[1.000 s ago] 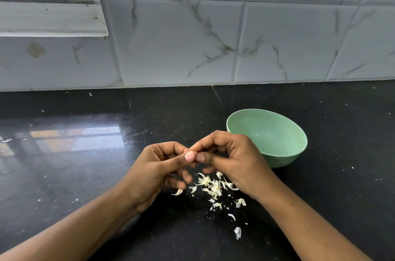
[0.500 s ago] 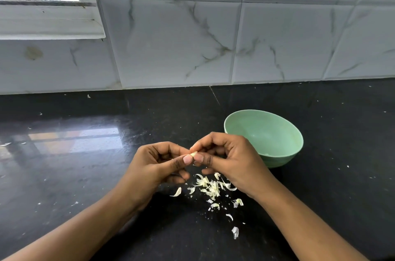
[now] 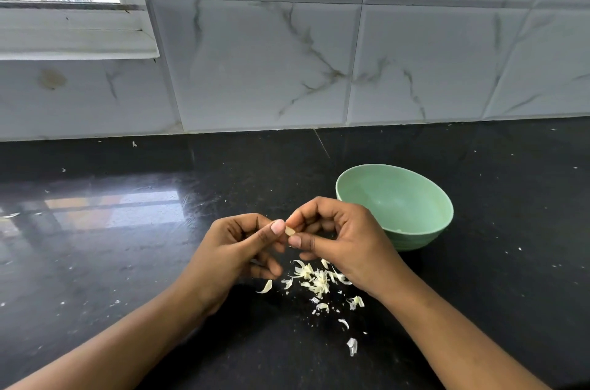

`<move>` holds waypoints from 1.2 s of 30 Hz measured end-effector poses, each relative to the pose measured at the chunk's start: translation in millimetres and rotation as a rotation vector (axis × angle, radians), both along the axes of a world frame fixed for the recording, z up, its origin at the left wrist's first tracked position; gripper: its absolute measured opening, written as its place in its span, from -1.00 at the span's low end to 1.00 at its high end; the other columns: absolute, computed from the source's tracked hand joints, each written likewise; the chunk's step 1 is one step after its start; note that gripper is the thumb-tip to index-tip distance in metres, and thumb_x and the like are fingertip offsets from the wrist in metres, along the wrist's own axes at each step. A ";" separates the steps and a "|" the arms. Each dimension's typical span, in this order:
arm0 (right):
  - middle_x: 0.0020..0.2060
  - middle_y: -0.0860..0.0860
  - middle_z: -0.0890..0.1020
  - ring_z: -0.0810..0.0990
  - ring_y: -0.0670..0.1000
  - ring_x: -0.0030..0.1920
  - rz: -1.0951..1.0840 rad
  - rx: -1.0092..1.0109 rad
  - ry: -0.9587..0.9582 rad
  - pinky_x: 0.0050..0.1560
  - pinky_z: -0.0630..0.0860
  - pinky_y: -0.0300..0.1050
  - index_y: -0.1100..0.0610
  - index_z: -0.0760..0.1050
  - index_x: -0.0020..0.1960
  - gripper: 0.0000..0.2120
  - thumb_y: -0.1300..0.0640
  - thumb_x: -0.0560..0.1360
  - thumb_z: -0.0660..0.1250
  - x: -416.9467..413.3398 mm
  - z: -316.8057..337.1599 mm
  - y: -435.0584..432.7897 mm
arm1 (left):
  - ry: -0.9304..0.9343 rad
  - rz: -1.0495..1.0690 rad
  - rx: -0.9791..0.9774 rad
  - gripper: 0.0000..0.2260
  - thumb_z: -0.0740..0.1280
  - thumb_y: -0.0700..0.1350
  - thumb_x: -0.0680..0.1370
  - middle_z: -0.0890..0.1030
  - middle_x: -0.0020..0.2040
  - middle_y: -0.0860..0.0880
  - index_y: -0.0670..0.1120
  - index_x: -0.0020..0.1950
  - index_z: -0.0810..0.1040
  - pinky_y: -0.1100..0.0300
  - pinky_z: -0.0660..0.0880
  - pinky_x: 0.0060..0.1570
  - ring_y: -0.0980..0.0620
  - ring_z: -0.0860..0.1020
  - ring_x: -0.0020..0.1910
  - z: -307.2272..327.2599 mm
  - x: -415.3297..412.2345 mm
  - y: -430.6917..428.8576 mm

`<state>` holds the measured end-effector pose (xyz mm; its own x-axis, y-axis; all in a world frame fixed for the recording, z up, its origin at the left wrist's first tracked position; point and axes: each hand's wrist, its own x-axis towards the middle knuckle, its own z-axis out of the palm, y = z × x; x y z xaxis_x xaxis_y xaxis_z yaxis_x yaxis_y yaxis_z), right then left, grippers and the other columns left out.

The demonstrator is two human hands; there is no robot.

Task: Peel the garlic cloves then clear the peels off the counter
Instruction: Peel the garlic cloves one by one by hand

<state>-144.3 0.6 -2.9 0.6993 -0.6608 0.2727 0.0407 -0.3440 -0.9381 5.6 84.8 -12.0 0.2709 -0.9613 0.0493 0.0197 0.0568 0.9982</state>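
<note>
Nearest: loose peels (image 3: 316, 284) scattered on black counter (image 3: 127, 262). Just above: left hand (image 3: 236, 249) and right hand (image 3: 338, 239) together, thumbs and fingertips pinching one garlic clove (image 3: 290, 231). Behind right hand: green bowl (image 3: 415, 239). Farthest: tiled wall (image 3: 261, 70).
</note>
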 end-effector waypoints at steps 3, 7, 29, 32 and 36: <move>-0.25 0.09 0.69 0.66 -0.01 -0.21 -0.016 -0.011 0.006 -0.22 0.62 -0.14 0.08 0.63 -0.14 -0.88 0.27 0.40 0.48 0.0 -1.8 -0.3 | -0.056 -0.015 -0.025 -0.77 0.47 0.07 0.38 0.60 -0.36 -0.07 -0.09 -0.32 0.63 0.25 0.49 -0.46 0.02 0.56 -0.48 -1.9 1.2 0.0; -0.25 0.13 0.70 0.69 0.09 -0.16 0.027 -0.007 0.045 -0.19 0.62 -0.14 0.09 0.63 -0.14 -0.88 0.29 0.42 0.46 0.6 -2.4 0.9 | -0.119 -0.033 -0.031 -0.81 0.40 -0.02 0.36 0.58 -0.44 -0.08 -0.13 -0.34 0.56 0.28 0.46 -0.49 0.02 0.56 -0.50 -4.3 1.9 -0.6; -0.39 0.04 0.60 0.63 -0.05 -0.34 0.103 0.431 -0.085 -0.34 0.61 -0.21 0.26 0.54 -0.16 -0.87 0.18 0.38 0.36 0.0 3.7 4.1 | -0.847 0.038 -0.421 -0.78 0.40 0.04 0.44 0.58 -0.12 0.15 0.14 0.07 0.50 0.39 0.46 -0.37 0.16 0.57 -0.36 -7.1 16.7 2.3; -0.38 0.05 0.62 0.60 -0.09 -0.37 0.104 0.460 -0.074 -0.36 0.61 -0.20 0.25 0.54 -0.18 -0.85 0.16 0.34 0.38 1.9 0.6 5.7 | -0.805 0.090 -0.445 -0.76 0.43 0.10 0.40 0.66 -0.18 0.18 0.09 0.03 0.62 0.26 0.56 -0.34 0.20 0.63 -0.34 -6.5 14.8 3.3; -0.30 0.05 0.67 0.52 -0.13 -0.42 0.103 0.468 -0.046 -0.37 0.61 -0.17 0.20 0.51 -0.24 -0.87 0.16 0.32 0.41 4.3 -1.2 6.7 | -0.703 0.113 -0.429 -0.74 0.46 0.07 0.40 0.69 -0.21 0.20 0.12 0.07 0.62 0.26 0.57 -0.34 0.20 0.65 -0.35 -6.8 11.1 5.6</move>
<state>-140.0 7.2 -4.0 0.7618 -0.6478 -0.0053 0.0974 0.1226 -0.9877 16.8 90.3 -18.8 0.1338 -0.7892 0.5993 -0.6292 0.3996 0.6667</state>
